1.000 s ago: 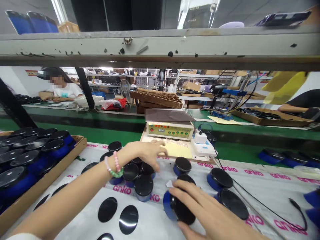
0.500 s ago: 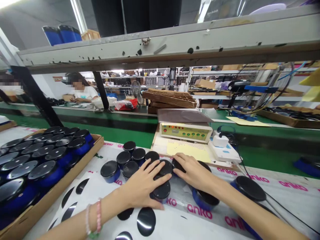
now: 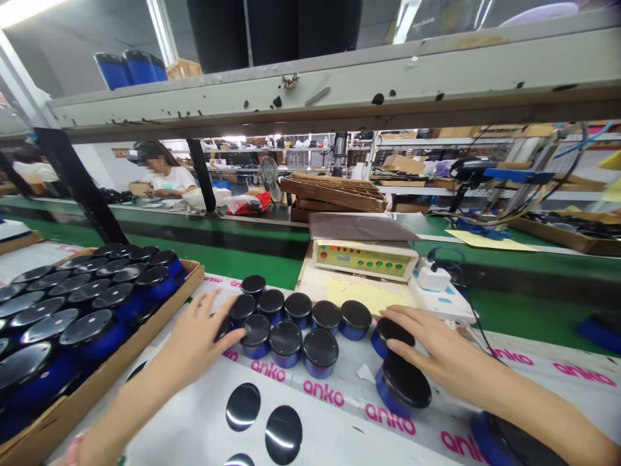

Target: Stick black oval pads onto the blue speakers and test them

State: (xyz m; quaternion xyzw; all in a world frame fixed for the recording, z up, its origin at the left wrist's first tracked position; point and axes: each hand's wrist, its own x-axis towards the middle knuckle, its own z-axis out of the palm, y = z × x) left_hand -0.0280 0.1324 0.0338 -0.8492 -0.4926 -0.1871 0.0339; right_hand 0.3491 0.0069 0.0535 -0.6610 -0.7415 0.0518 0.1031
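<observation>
On the covered tabletop, your left hand is curved around a black-topped blue piece at the left end of the cluster, thumb and fingers apart; can't tell if it grips. Your right hand has thumb and fingers about another piece, right of the cluster and apart from it; firm hold or light touch, can't tell. Step in hand looks like grouping pieces into close rows. Next move probably calls for sliding the right-hand piece in level, without knocking its neighbours. Another piece sits right by it, nearer you, so clearance is tight; small white scrap just left of that. Nearer you: white sheet with black discs. Left: carton packed with similar pieces. Behind: control box, power strip; its cable could snag your right forearm.
</observation>
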